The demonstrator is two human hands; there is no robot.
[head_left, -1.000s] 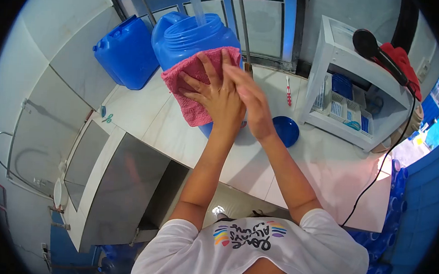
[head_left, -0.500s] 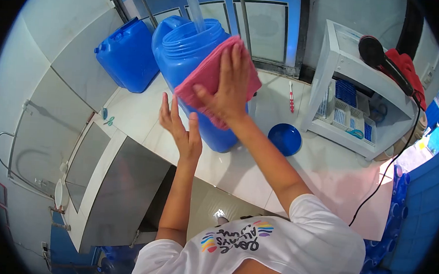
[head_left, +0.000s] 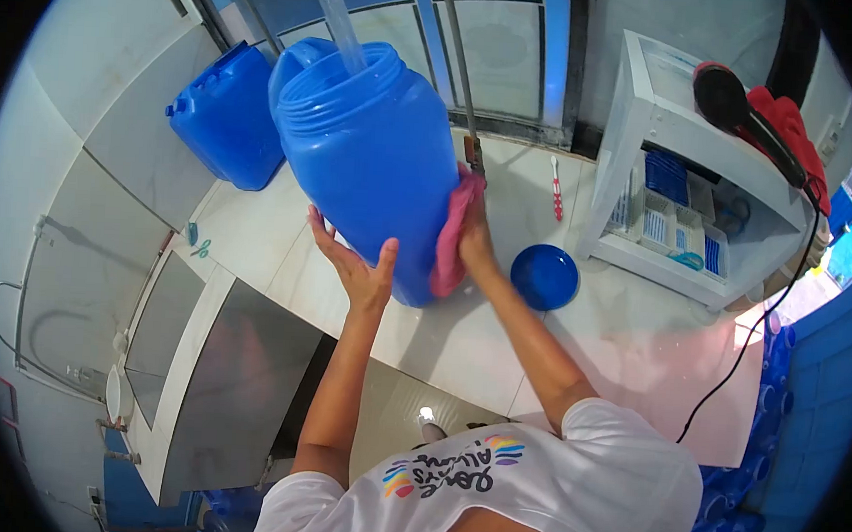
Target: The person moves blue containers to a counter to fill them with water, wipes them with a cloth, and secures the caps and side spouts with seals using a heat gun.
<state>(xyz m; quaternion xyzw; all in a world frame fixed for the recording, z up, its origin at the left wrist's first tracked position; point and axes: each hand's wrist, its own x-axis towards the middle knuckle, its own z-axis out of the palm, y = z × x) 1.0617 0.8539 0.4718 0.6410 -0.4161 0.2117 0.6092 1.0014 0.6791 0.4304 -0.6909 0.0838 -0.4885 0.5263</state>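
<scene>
Pink cloth [head_left: 455,234] now down low on the big blue jug's [head_left: 374,157] side, pressed flat by the right hand [head_left: 476,238]. Left hand [head_left: 354,267] open, steadying the jug on the counter [head_left: 283,230]. Wiping moves lower.

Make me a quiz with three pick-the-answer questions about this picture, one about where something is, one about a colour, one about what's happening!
1. Where does the blue lid lie?
A. On the counter, right of the big container
B. On the shelf
C. Inside the container

2. What colour is the cloth?
A. Green
B. Pink
C. Yellow

3. Is the big blue container open or shut on top?
A. Shut with a lid
B. Covered by the cloth
C. Open, with water streaming in

Answers:
1 A, it rests on the white counter.
2 B, the right hand presses a pink cloth on the container's side.
3 C, the mouth is uncovered under the stream.
</scene>
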